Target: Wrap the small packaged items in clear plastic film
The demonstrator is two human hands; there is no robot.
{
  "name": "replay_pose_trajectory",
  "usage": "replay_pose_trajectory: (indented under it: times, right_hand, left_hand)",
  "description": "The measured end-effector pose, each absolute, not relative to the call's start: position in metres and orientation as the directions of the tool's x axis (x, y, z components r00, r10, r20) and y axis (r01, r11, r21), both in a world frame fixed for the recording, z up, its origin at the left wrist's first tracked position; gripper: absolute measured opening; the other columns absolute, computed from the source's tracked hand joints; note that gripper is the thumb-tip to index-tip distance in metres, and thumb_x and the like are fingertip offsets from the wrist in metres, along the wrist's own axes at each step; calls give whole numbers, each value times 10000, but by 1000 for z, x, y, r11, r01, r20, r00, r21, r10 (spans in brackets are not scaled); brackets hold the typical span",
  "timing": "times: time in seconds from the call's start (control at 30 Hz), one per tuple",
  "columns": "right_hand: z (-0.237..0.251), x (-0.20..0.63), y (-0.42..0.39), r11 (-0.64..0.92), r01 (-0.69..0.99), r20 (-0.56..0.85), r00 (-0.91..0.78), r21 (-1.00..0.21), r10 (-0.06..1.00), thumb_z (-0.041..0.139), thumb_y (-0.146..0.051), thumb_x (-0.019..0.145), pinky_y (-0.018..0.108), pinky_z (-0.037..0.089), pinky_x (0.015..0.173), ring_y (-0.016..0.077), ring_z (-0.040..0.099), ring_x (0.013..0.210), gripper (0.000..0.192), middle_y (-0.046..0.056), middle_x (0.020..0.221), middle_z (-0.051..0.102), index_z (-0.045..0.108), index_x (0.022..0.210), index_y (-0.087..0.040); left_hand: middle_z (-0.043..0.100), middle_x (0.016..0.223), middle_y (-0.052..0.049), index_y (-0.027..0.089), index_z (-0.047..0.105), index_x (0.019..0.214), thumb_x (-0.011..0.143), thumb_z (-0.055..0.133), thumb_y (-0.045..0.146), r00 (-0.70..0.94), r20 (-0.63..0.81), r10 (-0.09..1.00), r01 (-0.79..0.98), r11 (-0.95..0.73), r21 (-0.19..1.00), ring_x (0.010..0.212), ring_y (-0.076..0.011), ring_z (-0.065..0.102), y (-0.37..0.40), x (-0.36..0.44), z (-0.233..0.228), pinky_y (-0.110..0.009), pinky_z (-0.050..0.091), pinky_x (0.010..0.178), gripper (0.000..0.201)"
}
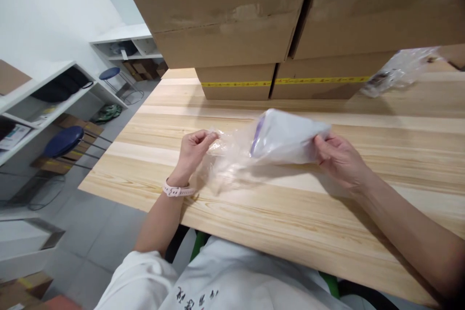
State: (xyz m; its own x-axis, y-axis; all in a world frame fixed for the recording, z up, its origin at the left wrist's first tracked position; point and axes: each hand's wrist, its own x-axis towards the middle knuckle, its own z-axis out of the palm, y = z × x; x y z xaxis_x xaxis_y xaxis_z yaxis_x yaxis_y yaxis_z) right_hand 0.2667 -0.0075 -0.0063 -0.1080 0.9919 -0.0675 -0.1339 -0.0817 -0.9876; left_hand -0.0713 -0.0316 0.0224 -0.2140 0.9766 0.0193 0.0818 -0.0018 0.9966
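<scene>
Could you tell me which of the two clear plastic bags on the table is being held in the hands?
The near bag with the white item, held between left hand and right hand. The other bag lies untouched by the cardboard boxes.

**Clearance Around the Work Area**

Stacked cardboard boxes block the far side of the desk and overhang it. A crumpled plastic bag lies just beside them at far right. Bare desk surface lies open between the boxes and the near edge, and out to the left edge.
</scene>
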Motion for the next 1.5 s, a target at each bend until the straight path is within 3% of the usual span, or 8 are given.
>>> replay_pose_trajectory:
  times: [0.3, 0.5, 0.77, 0.93, 1.03, 1.2, 1.37, 1.5]
  right_hand:
    - [6, 284, 9, -24, -227, -33, 39, -974, 999, 875, -511, 712, 327, 576, 598, 222, 679, 966, 373, -23, 1100, 723, 683, 979, -337]
    - [38, 288, -15, 471, 205, 512, 272, -858, 815, 699, -454, 924, 449, 613, 849, 306, 590, 1295, 207, -81, 1328, 660, 619, 1114, -467]
    - [-19, 260, -62, 963, 223, 728, -633, -152, 262, 520, -147, 995, 376, 601, 862, 228, 698, 1075, 190, 83, 1130, 752, 666, 1094, -219]
    - [-30, 244, -68, 924, 303, 559, -736, -234, 383, 473, -50, 951, 336, 532, 778, 203, 613, 950, 246, 92, 1045, 722, 667, 1007, -190]
    - [-29, 244, -69, 896, 299, 504, -747, -328, 434, 452, -12, 923, 329, 498, 783, 208, 559, 968, 296, 102, 1060, 693, 668, 1029, -184]
    - [-24, 250, -71, 894, 338, 474, -761, -295, 444, 487, -39, 940, 326, 425, 749, 193, 515, 845, 270, 72, 924, 680, 693, 1013, -199]
    - [19, 289, -67, 746, 312, 129, -874, -588, 468, 596, -317, 983, 339, 483, 756, 206, 635, 882, 236, 47, 963, 713, 707, 1189, -286]
    - [50, 298, -58, 607, 421, 351, -541, -674, 765, 640, -304, 970, 279, 486, 656, 153, 660, 755, 124, -2, 880, 729, 737, 1044, -284]
  left_hand:
    - [398, 442, 86, 141, 703, 773, 803, 706, 65, -39, -405, 914, -517, 328, 790, 378, -45, 371, -27, -95, 38, -151, 393, 408, 82]
    - [445, 517, 95, 162, 656, 910, 894, 532, -31, -175, -406, 897, -710, 171, 683, 378, -6, 380, -19, -105, 40, -100, 444, 486, 231]
    - [663, 727, 20, 180, 588, 915, 845, 648, 48, -541, -351, 764, -489, 54, 871, 593, -72, 630, -2, -129, 17, -212, 573, 710, 161]
    - [707, 1063, -31, 229, 608, 998, 806, 653, 59, -786, 124, 606, 62, -122, 991, 973, -133, 688, -5, -129, 14, -292, 538, 949, 260]
    - [716, 1106, -57, 224, 646, 1062, 893, 654, 222, -423, 479, 769, 425, -299, 854, 1107, -186, 667, -26, -94, 21, -378, 499, 1050, 170]
    - [492, 1554, -140, 248, 610, 1348, 812, 814, 465, 494, 297, 817, 676, -576, 459, 1443, -340, 421, -57, -39, 12, -565, 311, 1208, 613]
    - [644, 1389, -84, 258, 711, 1082, 876, 765, 367, 592, 205, 779, 724, -626, 288, 1339, -311, 515, -60, -38, -16, -657, 173, 1235, 239]
    - [665, 1331, -45, 237, 673, 824, 908, 689, 194, 623, 411, 666, 670, -725, 159, 1328, -268, 522, -64, -35, -20, -655, 165, 1241, 95]
